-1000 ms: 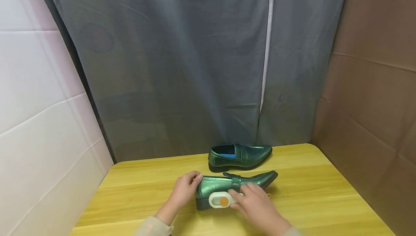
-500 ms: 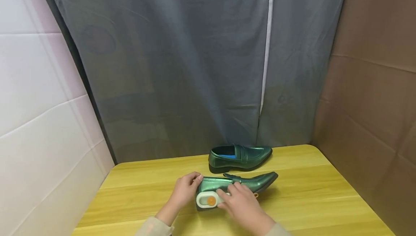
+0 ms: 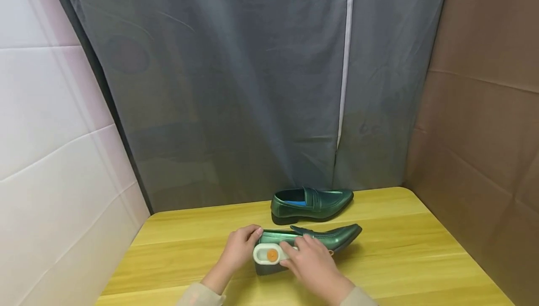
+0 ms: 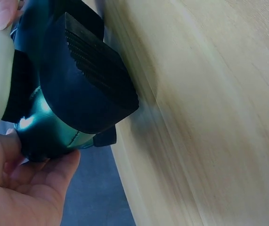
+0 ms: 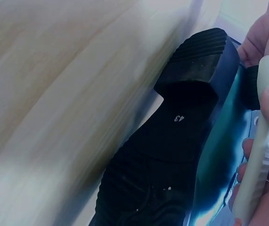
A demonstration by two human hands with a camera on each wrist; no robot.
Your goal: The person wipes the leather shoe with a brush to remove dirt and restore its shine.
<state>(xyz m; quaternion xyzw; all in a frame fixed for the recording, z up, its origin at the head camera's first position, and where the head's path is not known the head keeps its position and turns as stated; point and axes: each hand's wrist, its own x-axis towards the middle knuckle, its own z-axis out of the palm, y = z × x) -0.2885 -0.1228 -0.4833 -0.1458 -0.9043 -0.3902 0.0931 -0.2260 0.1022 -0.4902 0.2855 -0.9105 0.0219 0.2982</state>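
Observation:
A shiny green loafer [image 3: 338, 236] is tilted so that its outer side faces me, toe to the right. My left hand [image 3: 239, 246] pinches it at the back of the heel, thumb inside view in the left wrist view beneath the dark heel block [image 4: 85, 80]. My right hand [image 3: 313, 265] grips a cream-handled brush [image 3: 262, 254] with an orange round button. In the right wrist view its dark bristles [image 5: 252, 88] lie against the green side near the heel. The black sole [image 5: 158, 141], marked 43, faces that camera. The brush hides part of the heel.
Behind it, a matching green loafer [image 3: 313, 205] with a blue insole stands upright on the yellow wood-grain table [image 3: 404, 245]. A grey curtain [image 3: 236, 109] hangs at the table's back edge, with a white wall panel [image 3: 63, 123] left and a brown one [image 3: 484, 123] right.
My right hand has slid the brush left along the loafer's side toward the heel, then slightly upward. My left hand has kept its hold at the heel.

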